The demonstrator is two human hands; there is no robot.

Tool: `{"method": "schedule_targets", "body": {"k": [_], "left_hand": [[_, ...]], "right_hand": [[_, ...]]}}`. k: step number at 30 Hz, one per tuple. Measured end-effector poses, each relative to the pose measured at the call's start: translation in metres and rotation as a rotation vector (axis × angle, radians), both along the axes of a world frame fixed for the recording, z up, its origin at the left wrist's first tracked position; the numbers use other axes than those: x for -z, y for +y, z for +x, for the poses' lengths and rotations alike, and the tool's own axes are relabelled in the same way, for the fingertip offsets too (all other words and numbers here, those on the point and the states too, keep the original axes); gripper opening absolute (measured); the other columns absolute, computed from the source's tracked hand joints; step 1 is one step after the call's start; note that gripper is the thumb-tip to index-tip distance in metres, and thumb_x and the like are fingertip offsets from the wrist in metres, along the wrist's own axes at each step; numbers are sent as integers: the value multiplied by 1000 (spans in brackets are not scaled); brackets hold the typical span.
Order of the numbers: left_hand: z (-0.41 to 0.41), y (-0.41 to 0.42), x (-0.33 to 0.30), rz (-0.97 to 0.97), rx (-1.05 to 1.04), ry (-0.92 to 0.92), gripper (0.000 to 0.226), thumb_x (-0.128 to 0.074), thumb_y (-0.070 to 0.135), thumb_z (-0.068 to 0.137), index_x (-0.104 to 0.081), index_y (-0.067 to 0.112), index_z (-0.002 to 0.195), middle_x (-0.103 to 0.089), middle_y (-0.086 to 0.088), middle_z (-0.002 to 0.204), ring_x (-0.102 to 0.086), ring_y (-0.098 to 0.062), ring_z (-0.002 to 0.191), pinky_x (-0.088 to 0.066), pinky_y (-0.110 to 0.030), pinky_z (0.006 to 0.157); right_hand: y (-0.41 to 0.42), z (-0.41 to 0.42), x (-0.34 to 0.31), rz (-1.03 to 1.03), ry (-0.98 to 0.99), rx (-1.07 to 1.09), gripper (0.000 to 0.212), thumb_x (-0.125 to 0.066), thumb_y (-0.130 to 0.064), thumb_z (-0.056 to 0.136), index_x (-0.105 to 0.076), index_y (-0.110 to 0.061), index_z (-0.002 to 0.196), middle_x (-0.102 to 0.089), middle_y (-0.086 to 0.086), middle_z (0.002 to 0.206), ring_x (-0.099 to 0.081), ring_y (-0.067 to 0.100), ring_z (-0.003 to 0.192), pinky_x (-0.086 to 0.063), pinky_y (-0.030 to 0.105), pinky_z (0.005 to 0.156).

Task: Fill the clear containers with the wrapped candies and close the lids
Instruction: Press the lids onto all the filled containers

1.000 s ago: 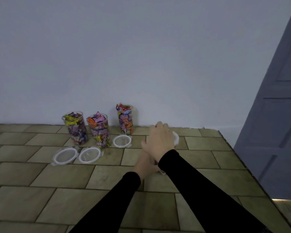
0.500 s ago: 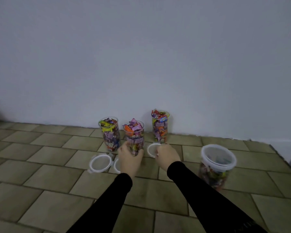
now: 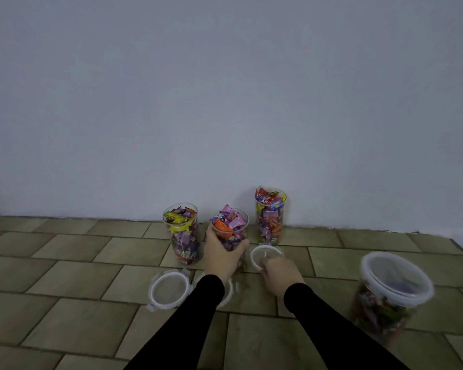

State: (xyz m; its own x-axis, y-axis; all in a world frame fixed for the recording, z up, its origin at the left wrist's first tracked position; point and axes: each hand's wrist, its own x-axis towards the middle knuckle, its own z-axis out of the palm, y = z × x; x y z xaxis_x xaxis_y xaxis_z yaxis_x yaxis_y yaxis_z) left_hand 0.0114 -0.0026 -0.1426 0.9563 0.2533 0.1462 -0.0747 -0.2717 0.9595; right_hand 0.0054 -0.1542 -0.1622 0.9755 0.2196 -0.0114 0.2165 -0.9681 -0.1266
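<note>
Three tall clear containers full of wrapped candies stand open near the wall: a left container (image 3: 183,233), a middle container (image 3: 231,228) and a right container (image 3: 271,214). My left hand (image 3: 221,256) grips the middle container around its side. My right hand (image 3: 280,273) pinches the near edge of a white-rimmed lid (image 3: 265,253) lying in front of the right container. Another lid (image 3: 169,289) lies on the floor at the left, and a third lid (image 3: 229,292) is mostly hidden under my left sleeve.
A wider clear tub (image 3: 385,295) with a lid on top and candies inside stands at the right. The tiled surface (image 3: 78,276) runs up to a plain pale wall (image 3: 225,102) right behind the containers.
The view swung right and closer to the containers. My left hand closed around the middle container. My right hand took hold of the lid by the right container.
</note>
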Motion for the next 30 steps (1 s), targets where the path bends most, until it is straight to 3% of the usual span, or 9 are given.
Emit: {"method": "schedule_targets", "body": {"k": [6,12,14,16,20,24,28,30], "left_hand": [[10,3,8,101,-20,-27,90,-84,41,66,-35,20,138,-57,2,127,-58,-16,112,-51,-34,95],[-6,-4,8,79,8,-46,88,-86,33,66,-36,22,137,-56,10,119,-55,-8,106,-47,-25,89],[-12,-6,8,55,30,-37,88,-87,30,66,-36,23,137,-56,11,119,-55,-7,106,-47,-24,88],[-20,-8,8,35,53,-25,88,-87,30,66,-35,23,137,-56,10,121,-55,-9,109,-45,-25,90],[-34,-9,8,-17,133,5,83,-87,29,66,-37,25,132,-58,8,124,-58,-10,111,-49,-32,97],[-43,-18,4,10,178,-30,73,-86,33,62,-47,23,123,-63,9,119,-61,-7,109,-51,-39,97],[-55,-28,4,43,248,-31,71,-85,28,67,-48,23,127,-62,11,120,-59,-6,111,-47,-26,96],[-56,-29,4,41,253,-28,71,-85,25,69,-46,23,127,-61,11,120,-59,-6,111,-47,-21,93]], "right_hand": [[-6,7,-10,113,-213,102,29,-48,-13,91,-51,-14,119,-51,7,122,-52,28,112,-42,34,85],[-18,-2,-45,316,-509,212,27,-64,-5,71,-61,-4,98,-57,15,93,-56,35,84,-45,38,65],[-13,-15,-66,396,-720,203,25,-49,-13,74,-62,-5,94,-58,12,86,-56,33,75,-45,36,58],[-7,-30,-86,537,-799,159,36,-33,-20,81,-62,-5,98,-58,10,91,-55,30,80,-45,36,63],[2,-50,-119,767,-752,63,40,-26,-25,93,-58,-6,106,-56,5,102,-53,18,91,-45,31,75],[10,-34,-130,850,-379,-104,26,-38,-14,102,-61,-3,106,-57,11,106,-48,15,97,-32,19,86],[10,-16,-119,783,-197,-36,27,-43,-17,101,-64,-2,108,-62,11,104,-54,21,99,-33,21,83],[8,-11,-120,771,-159,9,28,-43,-19,101,-66,-3,105,-61,5,89,-54,18,88,-38,28,83]]}}
